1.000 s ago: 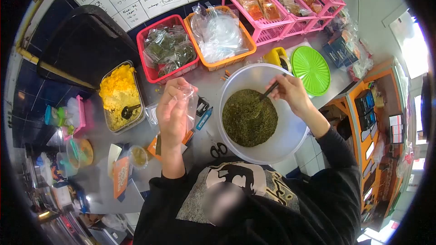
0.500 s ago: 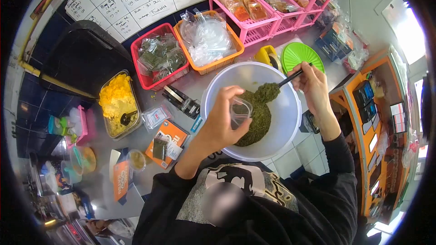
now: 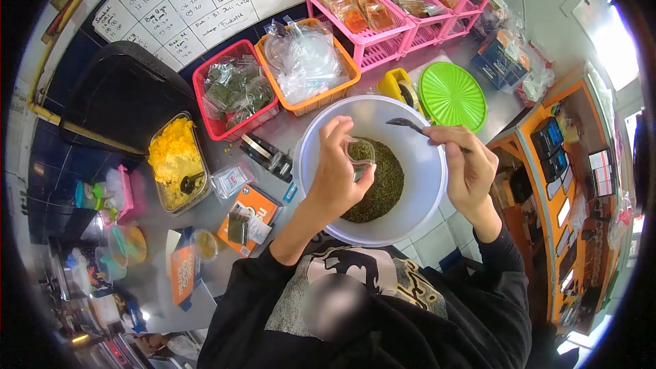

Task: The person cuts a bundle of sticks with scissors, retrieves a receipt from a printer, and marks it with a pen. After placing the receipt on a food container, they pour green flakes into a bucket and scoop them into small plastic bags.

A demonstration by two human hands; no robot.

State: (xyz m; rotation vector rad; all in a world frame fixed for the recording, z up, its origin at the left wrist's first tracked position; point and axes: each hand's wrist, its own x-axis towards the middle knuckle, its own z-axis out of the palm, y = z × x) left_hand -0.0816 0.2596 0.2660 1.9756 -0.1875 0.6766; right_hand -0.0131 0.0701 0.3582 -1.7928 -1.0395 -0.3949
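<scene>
A large white tub (image 3: 425,195) stands before me with dark green shredded herbs (image 3: 383,191) in its bottom. Over the tub's left part, my left hand (image 3: 336,171) grips a small clear cup (image 3: 362,153) between thumb and fingers. Pinched in my right hand (image 3: 466,164), above the right rim, is a black spoon (image 3: 406,123); its bowl points left over the tub and carries no visible heap of herbs. How much the clear cup holds cannot be made out.
Behind the tub are a green lid (image 3: 452,98), a yellow tape dispenser (image 3: 396,86), an orange basket (image 3: 345,85), a red basket (image 3: 239,126) and pink racks (image 3: 376,58). Left lie a tray of yellow food (image 3: 179,157), a black stapler-like tool (image 3: 266,157) and an orange box (image 3: 256,206).
The heap of herbs on the spoon is gone from it. My right hand has turned and moved lower, with the spoon raised off the herbs. My left hand has shifted slightly left with the cup.
</scene>
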